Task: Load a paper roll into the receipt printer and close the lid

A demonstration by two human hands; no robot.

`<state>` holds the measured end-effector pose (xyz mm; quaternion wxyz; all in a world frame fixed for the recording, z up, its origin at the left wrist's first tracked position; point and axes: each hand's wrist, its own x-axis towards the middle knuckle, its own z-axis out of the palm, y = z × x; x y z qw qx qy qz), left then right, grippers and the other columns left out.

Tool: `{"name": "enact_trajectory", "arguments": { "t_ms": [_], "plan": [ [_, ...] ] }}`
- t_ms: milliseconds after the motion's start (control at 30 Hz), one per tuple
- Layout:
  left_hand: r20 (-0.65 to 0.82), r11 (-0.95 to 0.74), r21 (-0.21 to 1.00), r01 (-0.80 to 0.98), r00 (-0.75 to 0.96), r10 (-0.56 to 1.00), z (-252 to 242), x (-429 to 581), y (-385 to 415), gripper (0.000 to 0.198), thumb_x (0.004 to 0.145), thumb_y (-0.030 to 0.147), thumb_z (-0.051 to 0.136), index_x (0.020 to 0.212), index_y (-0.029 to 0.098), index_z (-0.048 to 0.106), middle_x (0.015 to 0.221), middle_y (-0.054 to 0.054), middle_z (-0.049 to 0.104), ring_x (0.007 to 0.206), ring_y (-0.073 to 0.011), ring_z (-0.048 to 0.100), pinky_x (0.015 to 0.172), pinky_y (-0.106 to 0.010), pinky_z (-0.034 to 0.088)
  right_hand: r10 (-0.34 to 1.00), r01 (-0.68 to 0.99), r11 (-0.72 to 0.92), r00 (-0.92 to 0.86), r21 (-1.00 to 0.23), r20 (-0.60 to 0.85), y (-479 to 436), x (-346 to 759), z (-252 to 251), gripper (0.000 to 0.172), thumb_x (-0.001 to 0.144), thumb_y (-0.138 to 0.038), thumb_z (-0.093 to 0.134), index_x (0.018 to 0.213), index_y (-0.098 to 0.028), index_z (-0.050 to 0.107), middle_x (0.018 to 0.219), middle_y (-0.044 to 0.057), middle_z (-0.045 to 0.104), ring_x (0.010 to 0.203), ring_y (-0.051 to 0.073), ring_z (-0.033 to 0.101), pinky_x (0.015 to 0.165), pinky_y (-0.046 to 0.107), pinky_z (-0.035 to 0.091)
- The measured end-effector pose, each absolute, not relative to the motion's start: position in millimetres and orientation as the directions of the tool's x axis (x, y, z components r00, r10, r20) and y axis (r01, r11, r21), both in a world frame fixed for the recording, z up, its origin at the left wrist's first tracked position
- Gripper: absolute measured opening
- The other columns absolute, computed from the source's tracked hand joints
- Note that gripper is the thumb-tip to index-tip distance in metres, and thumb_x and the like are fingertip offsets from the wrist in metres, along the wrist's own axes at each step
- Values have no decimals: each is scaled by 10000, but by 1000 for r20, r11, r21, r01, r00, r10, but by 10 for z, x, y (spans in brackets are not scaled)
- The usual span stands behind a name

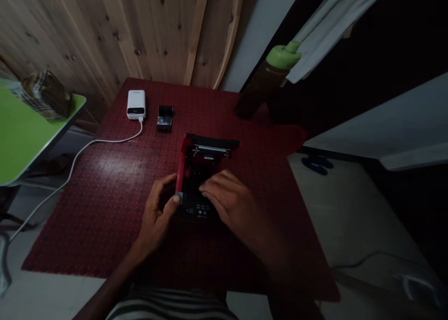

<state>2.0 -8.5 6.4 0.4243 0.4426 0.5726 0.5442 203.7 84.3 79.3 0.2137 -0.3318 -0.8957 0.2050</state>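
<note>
A small black printer (pixel 200 170) with a red side strip lies open on the table, its metal roller bar and dark interior showing. My left hand (pixel 157 212) holds its near left corner, with the thumb on a grey corner piece. My right hand (pixel 227 198) lies across the middle of the printer, fingers reaching into the open interior. The fingers hide part of the inside. Buttons show on the printer's near end, between my hands.
A white power bank (pixel 136 104) with a white cable (pixel 94 142) and a small black block (pixel 164 118) lie on the red patterned tablecloth (pixel 105 203). A green-capped bottle (pixel 269 80) stands at the far right corner. A green table (pixel 24 133) stands left.
</note>
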Motion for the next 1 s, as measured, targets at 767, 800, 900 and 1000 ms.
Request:
{"name": "enact_trajectory", "arguments": {
  "t_ms": [767,800,900,1000],
  "plan": [
    [-208,135,968,-212,-370,905,383,100,374,753,807,385,905,1527,295,701,1681,-117,662,1627,-384,565,1325,-539,479,561,684,712,-421,-156,713,312,2039,486,213,1095,-65,711,1113,-235,838,1405,117,866,1397,287,776,1121,463,647],
    [-246,164,955,-248,-354,902,355,115,325,782,804,397,908,1543,280,684,1678,-132,663,1605,-391,589,1305,-538,502,571,667,722,-422,-186,704,315,2039,469,210,1105,-71,701,1116,-232,836,1362,110,883,1352,276,806,1117,463,652],
    [-333,221,908,-357,-295,895,310,158,261,831,807,422,906,1578,256,643,1638,-143,693,1520,-389,662,1228,-518,567,598,621,740,-433,-257,674,319,2044,442,212,1133,-79,660,1149,-207,828,1239,87,916,1211,253,871,1071,443,673],
    [-333,206,893,-401,-279,900,316,183,256,813,795,410,903,1556,257,661,1595,-126,725,1463,-369,698,1166,-471,593,627,615,729,-426,-300,652,305,2043,459,184,1137,-84,659,1165,-175,816,1238,95,917,1214,267,875,1083,442,673]
  ]
}}
